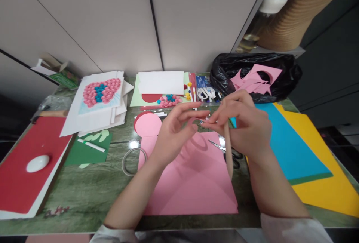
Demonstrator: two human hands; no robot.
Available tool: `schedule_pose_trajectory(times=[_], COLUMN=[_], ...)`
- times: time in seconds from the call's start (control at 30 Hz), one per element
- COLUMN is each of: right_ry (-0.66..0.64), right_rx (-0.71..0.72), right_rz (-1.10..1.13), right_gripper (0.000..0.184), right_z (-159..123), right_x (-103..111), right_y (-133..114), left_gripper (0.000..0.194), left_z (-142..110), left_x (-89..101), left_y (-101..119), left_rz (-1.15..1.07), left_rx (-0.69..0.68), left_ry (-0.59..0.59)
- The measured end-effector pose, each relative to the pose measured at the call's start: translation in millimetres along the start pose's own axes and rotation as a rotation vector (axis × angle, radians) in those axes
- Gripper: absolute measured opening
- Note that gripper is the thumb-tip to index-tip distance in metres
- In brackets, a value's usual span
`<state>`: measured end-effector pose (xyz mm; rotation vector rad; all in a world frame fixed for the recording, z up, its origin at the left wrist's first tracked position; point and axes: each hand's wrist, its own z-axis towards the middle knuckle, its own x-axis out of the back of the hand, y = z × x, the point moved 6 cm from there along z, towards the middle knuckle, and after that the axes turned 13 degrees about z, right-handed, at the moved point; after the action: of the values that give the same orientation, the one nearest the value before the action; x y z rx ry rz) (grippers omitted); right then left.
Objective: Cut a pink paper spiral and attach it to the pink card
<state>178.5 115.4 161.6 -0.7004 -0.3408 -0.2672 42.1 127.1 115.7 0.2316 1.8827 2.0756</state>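
Note:
A thin pink paper strip (198, 119) is stretched between my two hands above the middle of the table. My left hand (178, 127) lightly holds one end between thumb and fingers, its other fingers extended. The other end is pinched in my right hand (242, 123), which also keeps a pale wooden stick (228, 153) slanting down from its fingers. Below lie pink paper sheets (193, 190) and a pink paper circle (150, 124) over a red one. Black-handled scissors (217, 145) sit under my right hand, partly hidden. A roll of tape (125, 162) rests beside the pink sheets.
A black bag (221, 73) holds pink scraps at the back right. Blue (291, 153) and yellow paper (331, 183) lie right. A white egg-shaped object (37, 163) rests on red paper (17, 172) at left. Paper rosettes (101, 91) cover a white sheet behind.

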Motion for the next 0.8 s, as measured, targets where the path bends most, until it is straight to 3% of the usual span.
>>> schedule_pose_trajectory(times=[0.23,0.8], right_ry=[-0.011,-0.096], right_rx=[-0.108,-0.082], right_rz=[0.041,-0.01], right_gripper=[0.025,0.027], right_z=[-0.6,1.8], right_x=[1.8,-1.8], right_y=[7.9,3.7], left_gripper=[0.038,0.041], left_z=[-3.6,-6.6], left_x=[-0.5,-2.8], left_y=[8.1,8.5], left_rz=[0.288,0.345], left_rx=[-0.105,-0.217], left_ry=[0.071,0.052])
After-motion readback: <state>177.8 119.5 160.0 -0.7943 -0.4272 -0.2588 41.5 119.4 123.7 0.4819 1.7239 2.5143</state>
